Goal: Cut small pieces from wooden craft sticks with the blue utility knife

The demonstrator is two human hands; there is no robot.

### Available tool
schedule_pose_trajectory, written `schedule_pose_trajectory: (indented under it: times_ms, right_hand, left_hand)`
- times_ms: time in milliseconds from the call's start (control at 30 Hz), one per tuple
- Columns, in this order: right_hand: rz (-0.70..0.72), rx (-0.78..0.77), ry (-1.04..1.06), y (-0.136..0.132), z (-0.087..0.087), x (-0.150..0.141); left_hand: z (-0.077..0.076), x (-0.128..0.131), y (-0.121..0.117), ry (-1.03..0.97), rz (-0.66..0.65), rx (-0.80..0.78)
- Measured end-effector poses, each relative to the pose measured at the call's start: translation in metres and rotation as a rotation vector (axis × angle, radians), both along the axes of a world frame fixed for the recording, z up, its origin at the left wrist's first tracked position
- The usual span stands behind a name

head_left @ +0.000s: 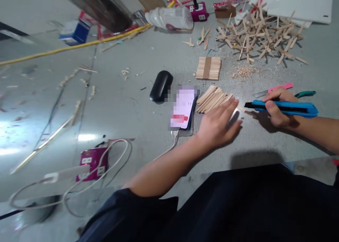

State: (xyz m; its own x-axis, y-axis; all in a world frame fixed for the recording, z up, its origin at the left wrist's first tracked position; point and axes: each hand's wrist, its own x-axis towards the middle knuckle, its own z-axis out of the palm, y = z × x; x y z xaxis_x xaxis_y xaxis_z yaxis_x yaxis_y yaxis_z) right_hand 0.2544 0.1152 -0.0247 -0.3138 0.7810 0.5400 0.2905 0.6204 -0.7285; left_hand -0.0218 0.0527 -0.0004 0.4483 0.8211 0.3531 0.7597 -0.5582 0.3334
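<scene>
My right hand (278, 108) is wrapped round a blue box cutter (299, 108), its tip pointing left. My left hand (218, 123) lies with fingers stretched out and thumb apart, at the near edge of a pile of loose popsicle sticks (214, 99), partly covering it. A thin piece of wood (250, 113) rests on the table between both hands, close to the cutter's tip. Behind my right hand lie a pink-handled blade (280, 88) and a tool with dark green handles (304, 94). Beyond the pile sits a banded bundle of sticks (201, 68).
A lit phone (182, 108) with a white cable lies left of the sticks, beside a black case (161, 86). At the back are a heap of star-shaped stick pieces (261, 37), wood shavings (245, 72) and a plastic bottle (172, 18). A purple power socket (91, 157) stands front left.
</scene>
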Motion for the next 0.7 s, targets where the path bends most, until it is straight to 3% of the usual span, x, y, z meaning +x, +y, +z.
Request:
schedule_pose_trajectory:
  times_ms: [167, 233, 333, 533, 700]
  right_hand:
    - [-0.018, -0.086, 0.018, -0.002, 0.011, -0.005]
    - [-0.007, -0.082, 0.009, -0.002, 0.011, -0.004]
    - [0.004, -0.047, 0.001, -0.001, 0.009, -0.003]
    - [0.008, -0.067, -0.015, 0.000, 0.009, 0.000]
    - [-0.007, -0.065, -0.034, -0.002, 0.010, 0.001]
  left_hand:
    - [0.033, -0.062, 0.017, 0.029, 0.215, 0.076]
    - [0.037, -0.087, 0.019, 0.025, 0.377, 0.090]
    - [0.033, -0.113, 0.021, 0.080, 0.433, 0.017]
    - [0.022, -0.125, 0.028, 0.143, 0.416, -0.111]
    - [0.030, -0.126, 0.024, 0.157, 0.404, -0.109]
